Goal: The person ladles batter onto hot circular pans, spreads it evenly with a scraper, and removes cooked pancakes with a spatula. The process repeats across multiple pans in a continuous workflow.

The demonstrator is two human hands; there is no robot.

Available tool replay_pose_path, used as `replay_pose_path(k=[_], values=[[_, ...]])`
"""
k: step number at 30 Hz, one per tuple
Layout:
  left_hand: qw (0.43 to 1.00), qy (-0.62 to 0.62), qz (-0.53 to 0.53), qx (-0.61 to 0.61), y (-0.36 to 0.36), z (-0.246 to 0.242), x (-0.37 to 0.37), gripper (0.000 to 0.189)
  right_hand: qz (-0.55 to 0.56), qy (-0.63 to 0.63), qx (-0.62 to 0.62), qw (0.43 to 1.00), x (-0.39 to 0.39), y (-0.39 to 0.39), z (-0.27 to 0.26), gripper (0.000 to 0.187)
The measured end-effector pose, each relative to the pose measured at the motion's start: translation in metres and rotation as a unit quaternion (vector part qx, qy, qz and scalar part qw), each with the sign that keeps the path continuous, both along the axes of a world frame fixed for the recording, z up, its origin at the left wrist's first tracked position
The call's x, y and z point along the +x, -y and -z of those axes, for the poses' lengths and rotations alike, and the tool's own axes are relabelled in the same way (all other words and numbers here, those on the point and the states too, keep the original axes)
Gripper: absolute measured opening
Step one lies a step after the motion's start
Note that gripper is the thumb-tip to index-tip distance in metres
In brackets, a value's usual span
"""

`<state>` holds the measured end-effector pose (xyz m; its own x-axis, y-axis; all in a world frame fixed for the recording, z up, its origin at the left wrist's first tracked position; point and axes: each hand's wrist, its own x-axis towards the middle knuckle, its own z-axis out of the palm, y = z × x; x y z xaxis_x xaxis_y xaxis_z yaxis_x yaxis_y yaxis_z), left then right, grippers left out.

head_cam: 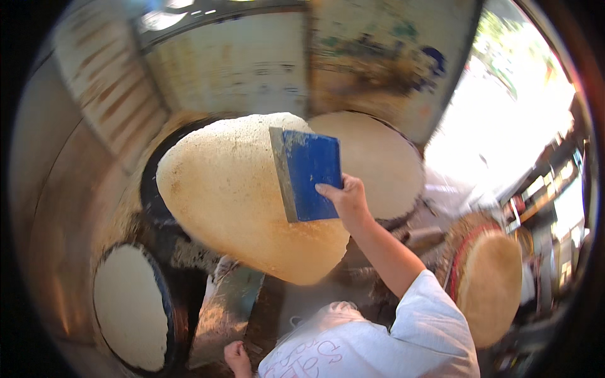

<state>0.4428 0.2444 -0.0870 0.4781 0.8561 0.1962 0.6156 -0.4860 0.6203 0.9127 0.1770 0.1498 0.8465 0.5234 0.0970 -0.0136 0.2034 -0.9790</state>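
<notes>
My right hand [347,193] grips a wide blue scraper [312,177] with a grey edge, the thumb lying across its face. Behind and below the scraper, a large flat sheet of browned flatbread [227,189] is raised over a dark round griddle [153,198], its near end reaching towards my body. Whether the scraper touches the sheet, I cannot tell. At the bottom, my left hand [237,356] is closed near my shirt, away from the bread, and nothing shows in it. A pale round sheet [378,165] covers a second griddle at the back right.
Another pale sheet [130,307] lies on a griddle at the lower left. Browned round flatbreads [491,288] rest at the right in a container with a red rim. A stained panelled wall [231,66] stands behind the griddles; bright daylight enters at the right.
</notes>
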Motion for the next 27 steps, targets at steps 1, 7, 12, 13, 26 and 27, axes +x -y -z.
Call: replay_pose_path(k=[1, 7, 12, 13, 26, 27], values=[[0.997, -0.030, 0.015, -0.062, 0.012, 0.002, -0.003, 0.012, 0.037, 0.005, 0.006, 0.999, 0.013, 0.031, -0.002, 0.017], [0.952, -0.073, 0.177, -0.240, 0.025, 0.060, 0.082, 0.014, 0.248, -0.033, 0.000, 0.968, 0.060, 0.256, -0.002, 0.016], [0.910, -0.177, 0.355, -0.122, 0.058, 0.061, 0.190, 0.012, 0.415, -0.065, 0.098, 0.902, 0.037, 0.466, 0.010, 0.017], [0.901, -0.183, 0.372, -0.126, 0.069, 0.056, 0.213, 0.012, 0.455, -0.070, 0.115, 0.880, 0.025, 0.505, 0.015, 0.019], [0.781, -0.225, 0.530, -0.241, 0.189, 0.064, 0.334, 0.017, 0.726, -0.150, 0.298, 0.602, -0.193, 0.819, 0.211, 0.043], [0.777, -0.226, 0.537, -0.238, 0.185, 0.062, 0.334, 0.017, 0.743, -0.166, 0.301, 0.574, -0.201, 0.822, 0.228, 0.043]])
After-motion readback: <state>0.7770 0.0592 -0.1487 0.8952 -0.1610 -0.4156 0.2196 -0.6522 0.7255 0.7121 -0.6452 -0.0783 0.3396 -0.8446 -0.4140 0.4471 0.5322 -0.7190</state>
